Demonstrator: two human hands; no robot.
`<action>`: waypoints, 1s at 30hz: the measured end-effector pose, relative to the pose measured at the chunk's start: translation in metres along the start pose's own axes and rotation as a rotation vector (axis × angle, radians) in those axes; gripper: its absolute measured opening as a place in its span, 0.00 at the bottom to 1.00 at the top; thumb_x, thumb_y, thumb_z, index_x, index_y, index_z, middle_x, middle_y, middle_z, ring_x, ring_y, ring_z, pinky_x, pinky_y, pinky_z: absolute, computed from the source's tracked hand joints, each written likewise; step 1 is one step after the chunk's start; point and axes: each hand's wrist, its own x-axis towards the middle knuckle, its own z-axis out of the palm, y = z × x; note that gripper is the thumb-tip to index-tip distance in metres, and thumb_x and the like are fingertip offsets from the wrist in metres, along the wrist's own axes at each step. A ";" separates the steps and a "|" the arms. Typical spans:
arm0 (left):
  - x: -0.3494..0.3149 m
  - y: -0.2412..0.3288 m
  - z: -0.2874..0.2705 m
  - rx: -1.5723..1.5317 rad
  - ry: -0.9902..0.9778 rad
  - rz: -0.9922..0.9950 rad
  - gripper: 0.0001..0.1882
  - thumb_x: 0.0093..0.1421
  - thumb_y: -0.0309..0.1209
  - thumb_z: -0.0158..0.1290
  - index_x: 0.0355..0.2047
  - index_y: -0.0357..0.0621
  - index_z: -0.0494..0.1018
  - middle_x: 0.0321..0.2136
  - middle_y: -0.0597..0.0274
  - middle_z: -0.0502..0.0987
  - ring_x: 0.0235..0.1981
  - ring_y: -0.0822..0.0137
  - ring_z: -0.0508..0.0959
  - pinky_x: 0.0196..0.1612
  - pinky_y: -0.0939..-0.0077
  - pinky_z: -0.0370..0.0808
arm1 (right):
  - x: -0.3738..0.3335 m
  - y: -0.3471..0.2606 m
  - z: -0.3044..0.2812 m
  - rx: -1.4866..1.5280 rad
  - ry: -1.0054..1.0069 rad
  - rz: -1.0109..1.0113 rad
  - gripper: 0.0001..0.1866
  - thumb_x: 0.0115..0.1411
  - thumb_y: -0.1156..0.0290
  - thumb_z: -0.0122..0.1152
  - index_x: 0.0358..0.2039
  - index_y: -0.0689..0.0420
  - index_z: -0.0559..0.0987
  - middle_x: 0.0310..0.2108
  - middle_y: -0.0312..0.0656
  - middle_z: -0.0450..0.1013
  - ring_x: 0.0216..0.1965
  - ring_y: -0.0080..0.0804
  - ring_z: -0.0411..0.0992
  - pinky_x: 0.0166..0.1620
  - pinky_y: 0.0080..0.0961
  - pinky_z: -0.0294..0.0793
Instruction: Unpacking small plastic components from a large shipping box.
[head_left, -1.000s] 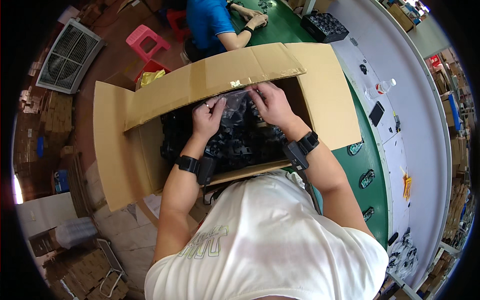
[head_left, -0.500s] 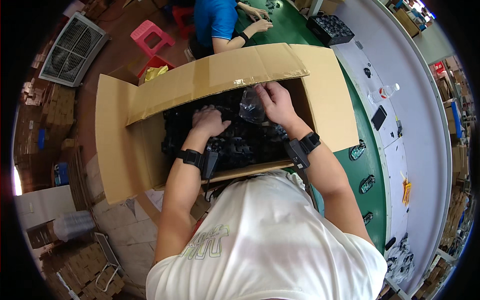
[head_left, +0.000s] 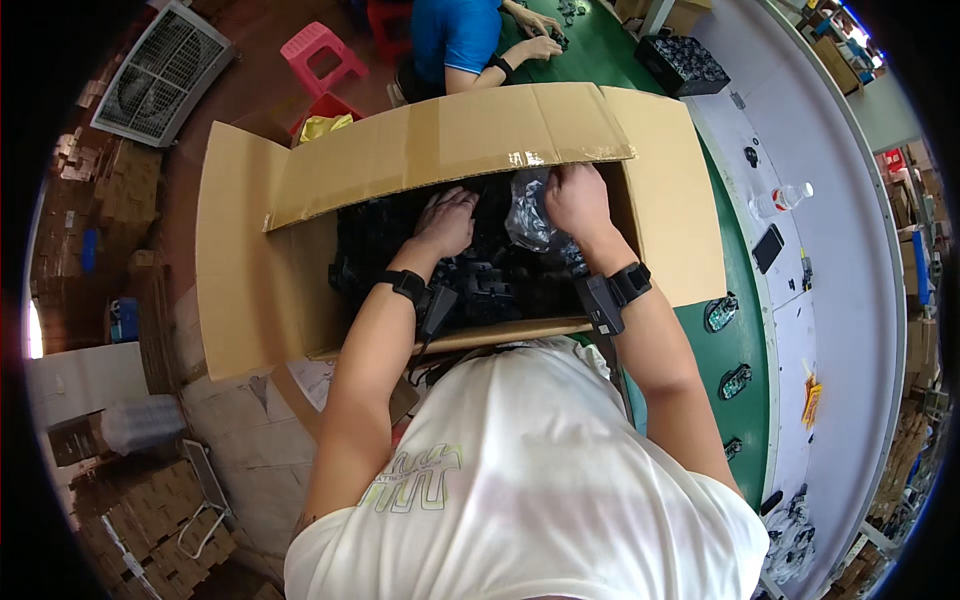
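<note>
Since the frame of a second ago, our left hand [head_left: 447, 222] has left the clear, crinkled plastic bag [head_left: 528, 215] and moved down onto the heap of black, irregularly shaped parts [head_left: 485, 282]. Our right hand [head_left: 578, 203] keeps its hold on the bag. The view has also shifted slightly.

The right hand is curled into a fist, back upward, gripping the bag near the right end of the opening; the bag hangs just left of the knuckles, over the parts. The left hand lies palm down with its fingers reaching away from us over the heap; its underside is hidden, so we cannot tell whether it holds anything. Bag and parts are inside the large, brown cardboard box [head_left: 240, 260], whose long far flap leans over the opening. We wear a black strap with a small dark module on each wrist.

To our right, small black-and-green pieces [head_left: 720, 313] lie spaced along the green tabletop [head_left: 690, 350], near a flat black phone [head_left: 769, 249] and a clear plastic bottle [head_left: 782, 200] lying on its side. Beyond the box, a co-worker in a blue shirt [head_left: 472, 45] has both hands at the tabletop.
</note>
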 end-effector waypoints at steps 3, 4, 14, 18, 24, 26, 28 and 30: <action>-0.007 -0.010 0.010 0.219 -0.003 -0.169 0.16 0.62 0.30 0.50 0.48 0.52 0.80 0.67 0.56 0.65 0.71 0.53 0.57 0.72 0.52 0.51 | -0.003 -0.011 -0.010 -0.061 -0.161 0.098 0.14 0.57 0.62 0.57 0.35 0.59 0.83 0.36 0.56 0.79 0.42 0.55 0.77 0.47 0.47 0.78; -0.002 -0.002 -0.005 0.139 -0.170 -0.194 0.18 0.62 0.31 0.48 0.51 0.52 0.79 0.70 0.57 0.61 0.73 0.53 0.53 0.73 0.48 0.46 | -0.002 -0.017 -0.019 -0.119 -0.301 0.167 0.15 0.56 0.60 0.58 0.34 0.58 0.84 0.36 0.55 0.79 0.43 0.54 0.78 0.48 0.46 0.78; -0.004 0.003 -0.014 0.260 -0.120 -0.194 0.19 0.61 0.37 0.53 0.51 0.45 0.80 0.68 0.53 0.64 0.71 0.51 0.58 0.71 0.46 0.51 | 0.001 0.006 0.002 -0.233 -0.473 0.105 0.13 0.51 0.69 0.61 0.38 0.54 0.85 0.39 0.52 0.80 0.44 0.51 0.78 0.49 0.43 0.78; -0.001 0.006 -0.045 -0.247 0.012 -0.226 0.20 0.62 0.36 0.59 0.51 0.38 0.77 0.44 0.56 0.82 0.46 0.57 0.80 0.52 0.64 0.75 | 0.001 0.017 0.004 -0.071 -0.503 0.140 0.16 0.54 0.65 0.63 0.43 0.52 0.84 0.43 0.52 0.80 0.45 0.52 0.78 0.49 0.43 0.78; -0.006 0.021 -0.047 -1.168 0.158 -0.031 0.13 0.64 0.23 0.58 0.49 0.38 0.76 0.41 0.65 0.79 0.44 0.73 0.77 0.49 0.76 0.75 | -0.009 -0.010 0.006 0.335 -0.666 -0.019 0.23 0.57 0.61 0.67 0.50 0.61 0.79 0.38 0.55 0.80 0.40 0.48 0.80 0.44 0.37 0.78; -0.003 0.039 -0.051 -1.269 0.133 -0.004 0.11 0.66 0.26 0.56 0.48 0.38 0.75 0.37 0.67 0.79 0.37 0.73 0.78 0.44 0.75 0.77 | -0.007 -0.004 0.011 0.392 -0.627 0.016 0.17 0.59 0.66 0.65 0.45 0.62 0.80 0.36 0.55 0.80 0.37 0.47 0.80 0.42 0.37 0.77; -0.004 0.036 -0.061 -1.216 0.060 -0.100 0.11 0.67 0.27 0.55 0.48 0.38 0.75 0.35 0.67 0.78 0.34 0.74 0.78 0.41 0.75 0.77 | -0.007 0.000 0.008 0.393 -0.562 0.019 0.15 0.59 0.68 0.64 0.43 0.62 0.81 0.35 0.54 0.80 0.36 0.48 0.80 0.42 0.38 0.77; -0.006 0.027 -0.061 -1.160 -0.013 -0.199 0.11 0.69 0.28 0.53 0.49 0.39 0.75 0.33 0.68 0.78 0.30 0.74 0.77 0.37 0.76 0.78 | -0.002 -0.003 0.005 0.241 -0.533 0.063 0.12 0.59 0.71 0.62 0.42 0.62 0.81 0.36 0.54 0.80 0.38 0.50 0.80 0.43 0.37 0.77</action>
